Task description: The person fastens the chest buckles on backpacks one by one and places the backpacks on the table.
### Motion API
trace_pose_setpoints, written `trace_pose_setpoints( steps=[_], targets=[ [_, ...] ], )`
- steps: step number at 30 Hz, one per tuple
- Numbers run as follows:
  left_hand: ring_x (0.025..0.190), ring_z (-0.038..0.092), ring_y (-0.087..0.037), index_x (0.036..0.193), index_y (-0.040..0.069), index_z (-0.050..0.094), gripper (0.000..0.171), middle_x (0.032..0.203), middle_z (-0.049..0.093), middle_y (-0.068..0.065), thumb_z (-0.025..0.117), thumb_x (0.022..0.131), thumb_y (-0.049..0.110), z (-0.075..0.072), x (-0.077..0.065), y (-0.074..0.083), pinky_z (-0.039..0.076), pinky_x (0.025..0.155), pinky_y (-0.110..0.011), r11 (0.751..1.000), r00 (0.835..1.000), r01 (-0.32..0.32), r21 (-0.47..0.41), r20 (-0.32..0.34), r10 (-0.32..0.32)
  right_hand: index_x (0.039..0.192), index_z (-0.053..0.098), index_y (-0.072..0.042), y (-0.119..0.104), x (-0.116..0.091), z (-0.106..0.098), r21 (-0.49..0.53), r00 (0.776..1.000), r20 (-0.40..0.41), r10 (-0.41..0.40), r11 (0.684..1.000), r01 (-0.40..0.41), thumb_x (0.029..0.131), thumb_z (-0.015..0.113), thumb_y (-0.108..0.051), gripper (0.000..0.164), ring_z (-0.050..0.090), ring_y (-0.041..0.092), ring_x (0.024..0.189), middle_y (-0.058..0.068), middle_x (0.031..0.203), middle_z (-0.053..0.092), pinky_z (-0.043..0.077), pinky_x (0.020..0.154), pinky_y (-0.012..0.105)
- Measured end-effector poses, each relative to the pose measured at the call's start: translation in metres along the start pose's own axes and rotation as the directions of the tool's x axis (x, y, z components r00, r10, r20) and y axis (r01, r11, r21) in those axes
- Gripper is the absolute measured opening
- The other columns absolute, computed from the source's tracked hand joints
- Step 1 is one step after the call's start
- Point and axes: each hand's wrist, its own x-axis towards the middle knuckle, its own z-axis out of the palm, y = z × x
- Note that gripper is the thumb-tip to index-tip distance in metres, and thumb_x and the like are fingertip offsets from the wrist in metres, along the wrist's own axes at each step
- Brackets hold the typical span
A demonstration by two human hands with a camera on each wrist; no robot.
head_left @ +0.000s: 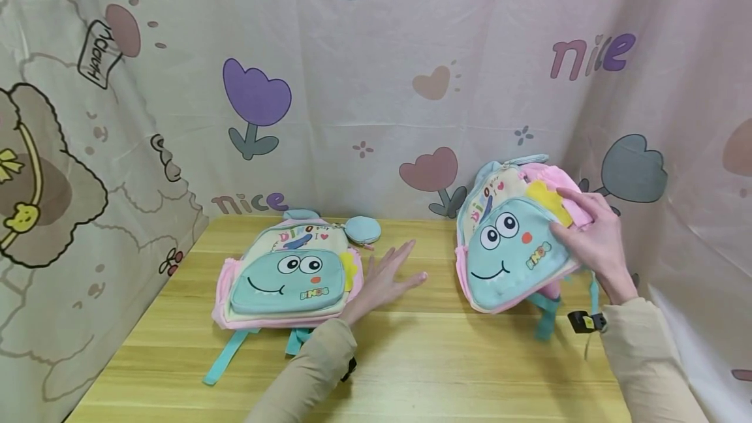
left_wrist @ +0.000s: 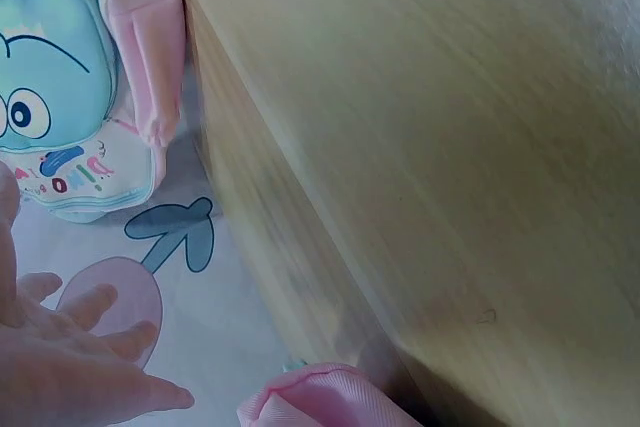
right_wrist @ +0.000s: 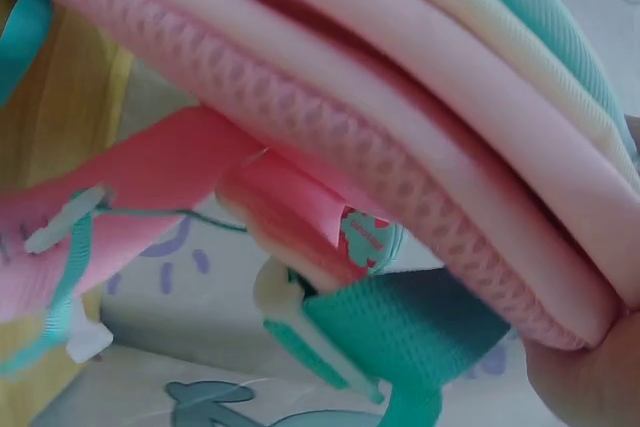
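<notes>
Two pink and teal dinosaur-face backpacks are on a wooden table. The left backpack lies flat, with a small round teal pouch at its top. My left hand hovers beside its right edge, fingers spread and holding nothing; the left wrist view shows those fingers against the cloth backdrop. The right backpack is tilted up off the table. My right hand grips its right side by the yellow spikes. In the right wrist view the bag's pink mesh side and a teal strap fill the frame.
A printed cloth backdrop with tulips, hearts and the word "nice" closes off the back and both sides. Teal straps trail from the left backpack toward the front edge. Bare wood lies between the bags and in front of them.
</notes>
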Motion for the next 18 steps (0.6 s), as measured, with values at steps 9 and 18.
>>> trace_pose_setpoints(
  steps=[9,18],
  targets=[
    [0.153,0.025,-0.041,0.162,0.028,0.018,0.079,0.167,0.027,-0.001,0.056,0.098,0.056,-0.005,0.0,-0.004,0.002,0.118,-0.075,0.994,1.0,0.029,-0.105,0.011,-0.028,0.136,0.06,0.001,-0.022,0.002,0.012,-0.126,0.989,-0.006,-0.148,0.981,0.146,0.08,0.066,0.001,0.057,0.044,0.031,0.097,0.024,0.116,0.05,0.032,0.07,0.024],
    [0.153,0.025,-0.042,0.162,0.031,0.019,0.08,0.166,0.029,-0.005,0.057,0.096,0.058,-0.01,-0.001,-0.007,0.001,0.118,-0.075,0.984,0.999,0.048,-0.172,-0.011,-0.051,0.139,0.058,-0.004,-0.037,0.003,0.017,-0.201,0.975,0.064,-0.214,0.954,0.223,0.075,0.066,0.007,0.065,0.049,0.042,0.094,0.026,0.118,0.049,0.04,0.078,0.057]
  ],
)
